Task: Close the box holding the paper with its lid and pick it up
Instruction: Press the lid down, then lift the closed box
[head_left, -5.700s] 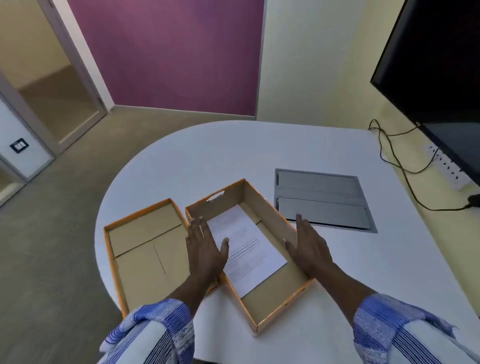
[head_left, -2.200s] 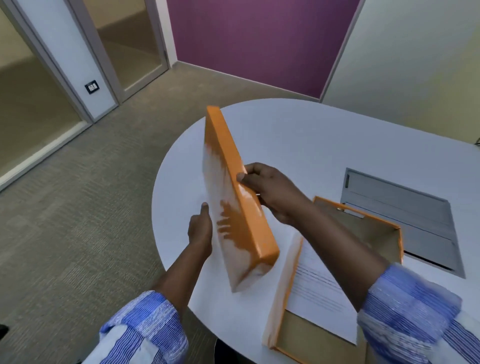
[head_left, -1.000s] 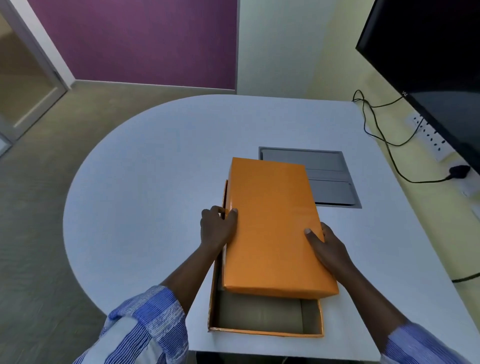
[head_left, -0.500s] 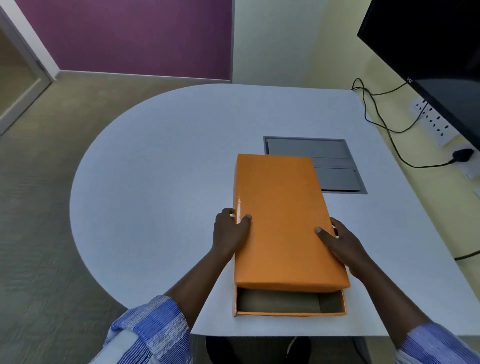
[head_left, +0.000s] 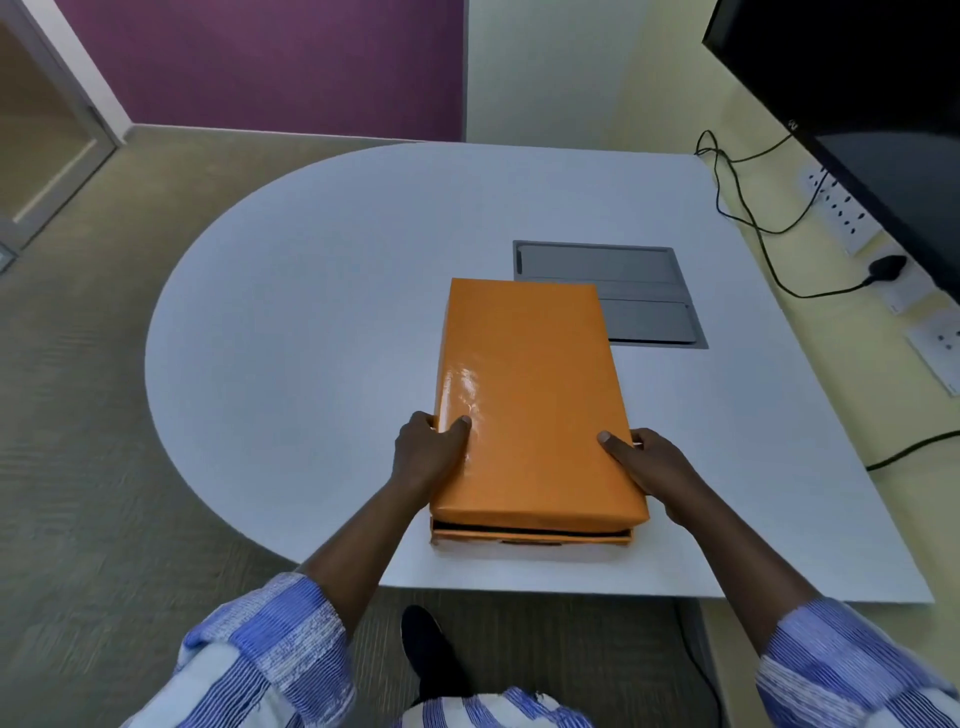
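A glossy orange lid (head_left: 530, 400) lies over the box on the white table (head_left: 311, 338). Only a thin strip of the box's near end (head_left: 530, 537) shows beneath the lid's near edge. The paper inside is hidden. My left hand (head_left: 428, 452) grips the lid's left side near the front, thumb on top. My right hand (head_left: 652, 467) grips the right side, thumb on top and fingers down the side.
A grey cable hatch (head_left: 623, 291) is set in the table just behind the box. Black cables (head_left: 748, 208) run to wall sockets at right, under a dark screen (head_left: 872, 104). The table's near edge is close to the box. My shoe (head_left: 431, 654) shows below.
The lid has slid toward me over the box. The open gap at the near end has shrunk to a thin strip. Both hands stayed on the lid's sides.
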